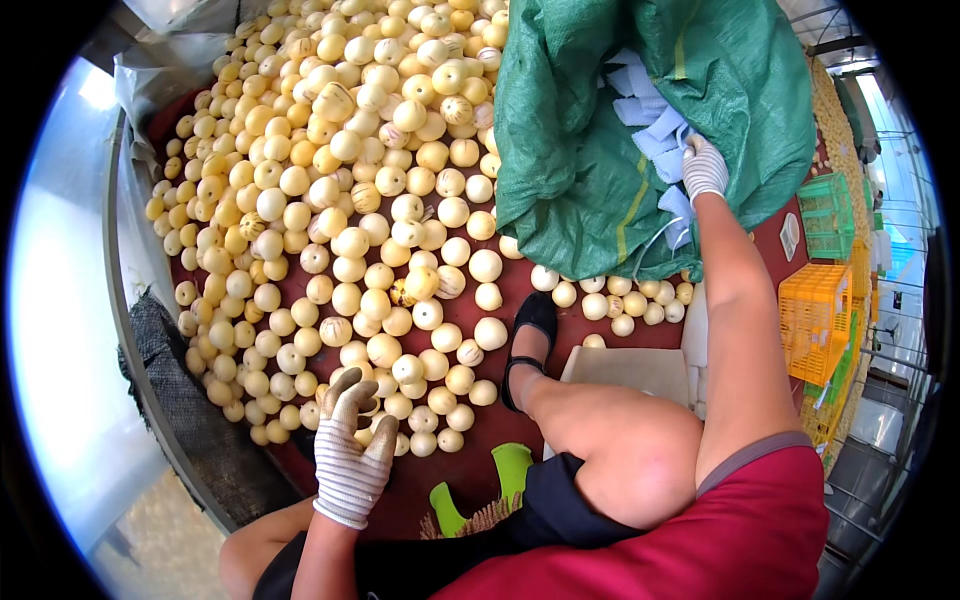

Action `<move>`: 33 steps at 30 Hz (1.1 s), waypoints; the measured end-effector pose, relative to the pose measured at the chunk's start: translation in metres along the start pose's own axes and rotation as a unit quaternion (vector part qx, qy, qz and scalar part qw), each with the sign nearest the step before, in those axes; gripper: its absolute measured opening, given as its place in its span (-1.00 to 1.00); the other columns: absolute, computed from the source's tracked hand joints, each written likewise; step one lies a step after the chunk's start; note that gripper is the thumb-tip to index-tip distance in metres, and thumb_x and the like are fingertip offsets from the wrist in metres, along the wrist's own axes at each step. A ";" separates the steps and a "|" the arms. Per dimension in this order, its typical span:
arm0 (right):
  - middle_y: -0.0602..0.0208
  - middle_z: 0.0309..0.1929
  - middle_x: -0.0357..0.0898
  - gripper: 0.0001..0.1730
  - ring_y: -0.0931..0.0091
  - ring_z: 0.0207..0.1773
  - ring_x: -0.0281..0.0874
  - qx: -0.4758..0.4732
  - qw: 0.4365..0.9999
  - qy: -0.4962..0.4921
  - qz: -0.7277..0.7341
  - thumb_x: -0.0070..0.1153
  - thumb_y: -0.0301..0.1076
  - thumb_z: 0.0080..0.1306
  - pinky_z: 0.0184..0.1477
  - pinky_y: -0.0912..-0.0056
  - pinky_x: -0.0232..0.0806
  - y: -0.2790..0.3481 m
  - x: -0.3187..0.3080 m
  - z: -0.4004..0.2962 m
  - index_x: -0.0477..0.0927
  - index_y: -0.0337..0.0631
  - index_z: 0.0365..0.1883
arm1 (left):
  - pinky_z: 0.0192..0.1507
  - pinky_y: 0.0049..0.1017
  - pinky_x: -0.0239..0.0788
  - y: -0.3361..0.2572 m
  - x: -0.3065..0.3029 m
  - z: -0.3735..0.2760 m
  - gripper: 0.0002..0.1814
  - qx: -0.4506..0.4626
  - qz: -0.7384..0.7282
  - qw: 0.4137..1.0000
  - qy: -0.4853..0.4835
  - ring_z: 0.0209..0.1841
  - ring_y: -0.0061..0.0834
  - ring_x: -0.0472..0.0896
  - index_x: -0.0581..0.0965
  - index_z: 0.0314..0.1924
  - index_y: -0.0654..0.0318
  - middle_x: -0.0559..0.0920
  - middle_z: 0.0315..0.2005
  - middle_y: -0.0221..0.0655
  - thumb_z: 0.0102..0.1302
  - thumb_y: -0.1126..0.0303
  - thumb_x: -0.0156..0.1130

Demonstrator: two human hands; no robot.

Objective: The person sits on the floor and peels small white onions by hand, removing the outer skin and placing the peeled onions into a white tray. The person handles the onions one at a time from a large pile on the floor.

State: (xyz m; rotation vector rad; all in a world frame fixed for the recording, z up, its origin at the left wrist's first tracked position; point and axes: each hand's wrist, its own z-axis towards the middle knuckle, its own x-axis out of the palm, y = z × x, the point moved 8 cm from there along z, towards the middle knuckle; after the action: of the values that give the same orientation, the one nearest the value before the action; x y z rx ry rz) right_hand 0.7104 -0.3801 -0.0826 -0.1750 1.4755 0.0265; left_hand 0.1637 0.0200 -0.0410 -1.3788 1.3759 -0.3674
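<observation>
My left hand (352, 450), in a grey-and-white striped glove with soiled fingertips, is held with fingers apart and nothing in it. It hovers over the near edge of a large spread of pale yellow pepino melons (382, 349), some with purple streaks. At the upper right, my right hand (703, 166) in a matching glove reaches into a green woven plastic sack (585, 202). Its curled fingers close on one of the pale foam net sleeves (651, 127) heaped inside; the fingertips are partly hidden. More foam sleeves (677, 214) hang near the sack's lower mouth.
Melons lie on a dark red ground sheet (405, 487). A beige box (626, 367) stands by my knee. Orange crates (814, 319), a green crate (825, 217) and a small white scale (790, 236) are at right. Black netting (180, 390) and a metal rail (112, 247) line the left.
</observation>
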 end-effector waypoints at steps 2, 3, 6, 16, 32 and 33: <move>0.08 0.11 0.64 -0.64 0.13 0.13 0.60 0.026 0.997 -0.053 0.057 0.00 -0.21 0.37 0.21 0.12 0.41 -0.007 -0.009 0.000 0.65 0.00 0.08 | -0.04 -0.40 0.52 0.002 -0.001 -0.006 -0.56 0.003 -0.002 1.000 -0.012 -0.17 -0.40 0.59 0.54 0.05 0.29 0.48 0.16 -0.13 0.12 0.59 0.31; 0.08 0.09 0.65 -0.63 0.13 0.11 0.61 0.035 0.996 -0.052 0.068 0.00 -0.21 0.36 0.20 0.12 0.41 -0.010 -0.010 0.002 0.66 -0.01 0.07 | -0.05 -0.40 0.52 0.002 0.000 -0.008 -0.57 0.004 0.006 1.000 -0.011 -0.18 -0.40 0.60 0.54 0.05 0.30 0.49 0.16 -0.12 0.12 0.59 0.31; 0.07 0.01 0.70 -0.61 0.12 0.02 0.65 0.070 0.990 -0.033 0.119 0.03 -0.21 0.30 0.16 0.14 0.43 -0.013 -0.018 0.001 0.69 -0.08 0.02 | -0.06 -0.41 0.53 -0.001 0.000 -0.013 -0.60 0.001 0.024 1.000 -0.005 -0.19 -0.39 0.61 0.55 0.03 0.33 0.51 0.13 -0.11 0.14 0.56 0.30; 0.09 0.10 0.65 -0.34 0.18 0.16 0.60 0.114 0.988 -0.087 0.059 0.22 -0.07 0.28 0.24 0.14 0.37 0.012 0.017 -0.006 0.45 -0.06 0.33 | -0.07 -0.40 0.51 -0.003 0.011 -0.007 -0.61 0.008 0.045 0.999 0.007 -0.17 -0.39 0.59 0.55 0.01 0.30 0.53 0.10 -0.11 0.12 0.58 0.30; 0.40 -0.28 0.61 -0.73 0.69 -0.44 0.46 0.063 0.743 0.102 0.659 0.11 -0.63 0.30 -0.43 0.64 0.35 0.106 -0.054 -0.201 0.46 -0.13 -0.09 | 0.06 -0.51 0.45 -0.018 0.013 -0.008 -0.50 -0.131 -0.255 0.957 0.052 0.01 -0.54 0.57 0.45 0.23 0.38 0.54 0.10 -0.28 0.33 0.36 0.30; 0.42 -0.28 0.60 -0.78 0.70 -0.42 0.48 0.005 0.711 0.180 0.680 0.12 -0.63 0.30 -0.40 0.66 0.37 0.129 -0.068 -0.222 0.46 -0.12 -0.15 | 0.09 -0.48 0.45 -0.019 0.012 -0.010 -0.46 -0.120 -0.278 0.952 0.046 0.06 -0.51 0.56 0.43 0.25 0.38 0.53 0.13 -0.25 0.34 0.31 0.31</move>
State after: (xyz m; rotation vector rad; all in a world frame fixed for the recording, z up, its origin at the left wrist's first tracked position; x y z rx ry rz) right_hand 0.4681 -0.2761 -0.0471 1.0195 1.6833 1.2463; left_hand 0.1687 0.0001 -0.0280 -1.9751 1.1108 -0.6555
